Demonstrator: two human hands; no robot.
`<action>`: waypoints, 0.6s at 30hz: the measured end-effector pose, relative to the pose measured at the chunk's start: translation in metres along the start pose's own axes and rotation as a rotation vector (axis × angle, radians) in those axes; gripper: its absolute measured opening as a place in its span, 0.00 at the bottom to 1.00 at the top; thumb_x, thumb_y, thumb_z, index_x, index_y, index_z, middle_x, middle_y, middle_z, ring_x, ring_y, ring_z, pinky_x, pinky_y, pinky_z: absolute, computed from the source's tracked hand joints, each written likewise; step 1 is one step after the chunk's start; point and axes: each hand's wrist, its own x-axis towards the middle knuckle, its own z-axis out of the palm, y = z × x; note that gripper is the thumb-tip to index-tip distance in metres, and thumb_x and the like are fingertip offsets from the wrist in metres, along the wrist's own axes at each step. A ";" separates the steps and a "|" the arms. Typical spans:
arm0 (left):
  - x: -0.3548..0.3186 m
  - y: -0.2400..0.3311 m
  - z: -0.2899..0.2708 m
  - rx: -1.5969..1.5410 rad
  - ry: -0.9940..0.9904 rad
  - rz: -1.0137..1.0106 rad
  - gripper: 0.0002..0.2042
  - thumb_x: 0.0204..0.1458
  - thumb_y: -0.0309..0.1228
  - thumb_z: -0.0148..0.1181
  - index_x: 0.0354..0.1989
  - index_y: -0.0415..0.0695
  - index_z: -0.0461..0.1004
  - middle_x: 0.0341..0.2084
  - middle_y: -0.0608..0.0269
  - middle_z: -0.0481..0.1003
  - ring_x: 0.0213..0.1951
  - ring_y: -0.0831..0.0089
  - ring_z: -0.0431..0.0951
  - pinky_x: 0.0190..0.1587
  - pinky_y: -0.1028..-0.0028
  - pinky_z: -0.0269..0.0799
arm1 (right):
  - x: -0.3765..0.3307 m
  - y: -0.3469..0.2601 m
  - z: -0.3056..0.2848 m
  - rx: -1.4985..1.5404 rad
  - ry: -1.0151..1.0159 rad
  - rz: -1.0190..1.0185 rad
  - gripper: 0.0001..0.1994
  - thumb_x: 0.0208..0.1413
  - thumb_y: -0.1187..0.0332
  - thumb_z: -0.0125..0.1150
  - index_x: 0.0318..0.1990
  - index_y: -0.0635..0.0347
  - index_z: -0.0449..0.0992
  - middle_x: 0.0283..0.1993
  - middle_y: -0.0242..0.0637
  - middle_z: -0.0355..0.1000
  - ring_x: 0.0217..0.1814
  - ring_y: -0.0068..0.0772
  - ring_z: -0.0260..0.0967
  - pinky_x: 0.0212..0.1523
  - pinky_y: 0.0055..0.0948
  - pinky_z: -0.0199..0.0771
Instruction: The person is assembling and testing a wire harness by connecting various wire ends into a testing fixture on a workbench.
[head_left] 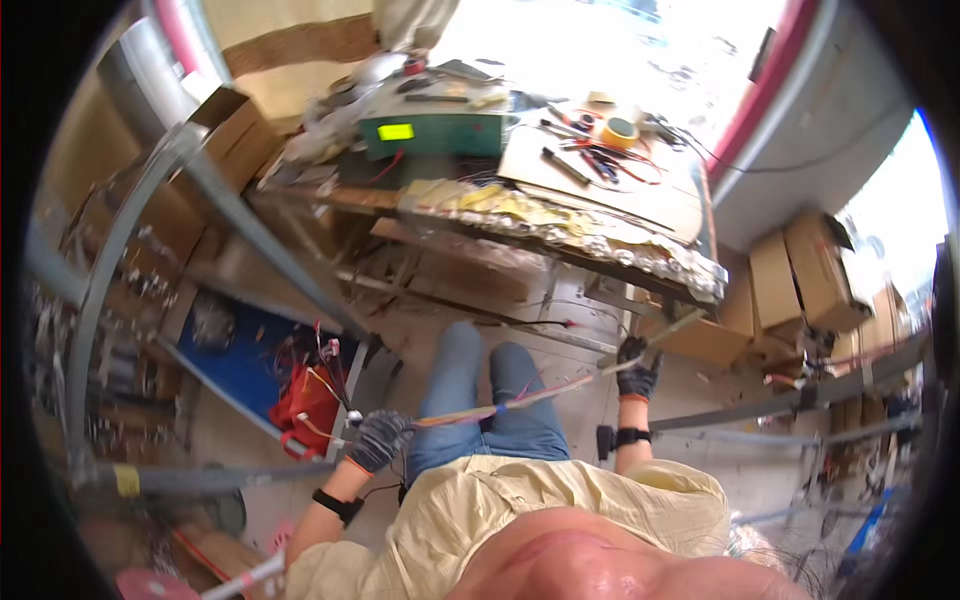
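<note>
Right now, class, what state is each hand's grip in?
Left hand: closed, holding the long wire bundle.
Right hand: closed, holding the same bundle farther along.

The gloved left hand [380, 441] hides part of the cable bundle [545, 396]. The small parts [140, 400] at far left are blurred past telling.

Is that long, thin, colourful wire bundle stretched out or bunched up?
Stretched out: the bundle runs nearly straight between the grey-gloved left hand and grey-gloved right hand.

Midway, free air separates the thin multicoloured wire bundle [560, 390] from the brown wooden workbench [375, 201]; grey tubular metal framing [220, 479] obstructs the left.
</note>
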 end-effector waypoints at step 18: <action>-0.005 -0.102 0.218 -2.152 -0.242 -1.099 0.14 0.56 0.46 0.46 0.34 0.51 0.73 0.34 0.61 0.75 0.36 0.63 0.74 0.43 0.53 0.68 | -0.303 -0.110 0.000 -1.035 1.308 -0.739 0.26 0.46 0.41 0.65 0.22 0.58 0.69 0.16 0.37 0.64 0.12 0.32 0.60 0.16 0.32 0.68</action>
